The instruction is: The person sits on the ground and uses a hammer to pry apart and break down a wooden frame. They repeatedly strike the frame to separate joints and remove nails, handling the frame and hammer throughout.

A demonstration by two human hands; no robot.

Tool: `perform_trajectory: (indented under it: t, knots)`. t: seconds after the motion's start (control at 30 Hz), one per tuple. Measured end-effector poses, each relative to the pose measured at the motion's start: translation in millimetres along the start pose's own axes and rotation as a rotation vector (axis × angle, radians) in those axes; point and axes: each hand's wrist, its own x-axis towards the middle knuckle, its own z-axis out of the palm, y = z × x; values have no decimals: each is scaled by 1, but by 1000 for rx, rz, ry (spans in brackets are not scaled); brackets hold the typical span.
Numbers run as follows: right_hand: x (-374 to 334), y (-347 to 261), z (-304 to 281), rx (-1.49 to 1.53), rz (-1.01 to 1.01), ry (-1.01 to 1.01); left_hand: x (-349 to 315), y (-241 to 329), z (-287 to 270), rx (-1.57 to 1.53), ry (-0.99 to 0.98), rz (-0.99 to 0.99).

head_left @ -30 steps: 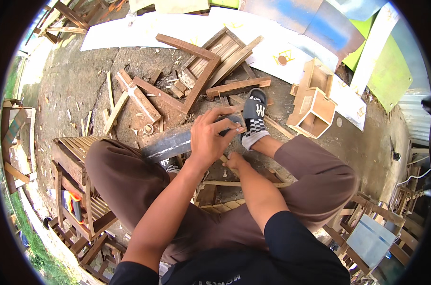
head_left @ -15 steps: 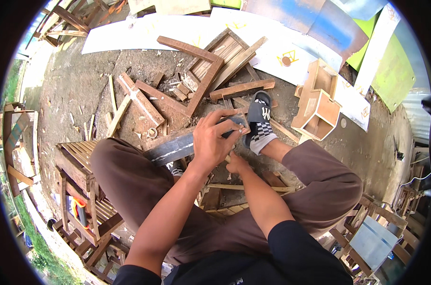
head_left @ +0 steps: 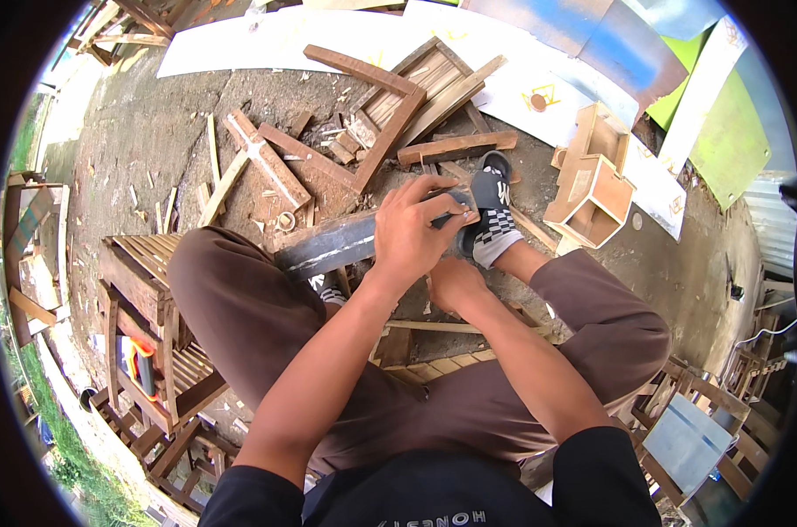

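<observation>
My left hand (head_left: 416,230) is closed over the right end of a dark grey plank (head_left: 328,248) with a pale stripe, which lies across my knees, tilted up to the right. My right hand (head_left: 453,283) sits just below it with fingers curled, under the plank's end; what it holds is hidden. Both hands are above the dirt ground between my brown-trousered legs, close to my foot in a black sandal and checkered sock (head_left: 493,209).
Scrap wooden slats and a broken frame (head_left: 390,105) lie on the ground ahead. An open wooden box (head_left: 592,189) stands at the right. Slatted wooden crates (head_left: 148,299) sit at my left. White and coloured sheets (head_left: 539,53) lie along the far edge.
The plank and both hands have stayed almost in place; my left hand shifted slightly along the plank's end. The view dipped a little.
</observation>
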Motion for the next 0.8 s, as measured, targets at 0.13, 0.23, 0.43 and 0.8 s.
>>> perform_trajectory:
  t: [0.13, 0.23, 0.43, 0.8]
  knots:
    - [25, -1, 17, 42, -30, 91, 6, -2, 0, -7, -8, -63]
    - [44, -4, 18, 75, -84, 248, 8, -1, -2, -19, -15, -56]
    - [25, 0, 10, 62, 41, 143, 1, 0, 0, -2, 17, -31]
    - [41, 20, 2, 63, 149, 21, 7, 3, -4, -13, -25, -64]
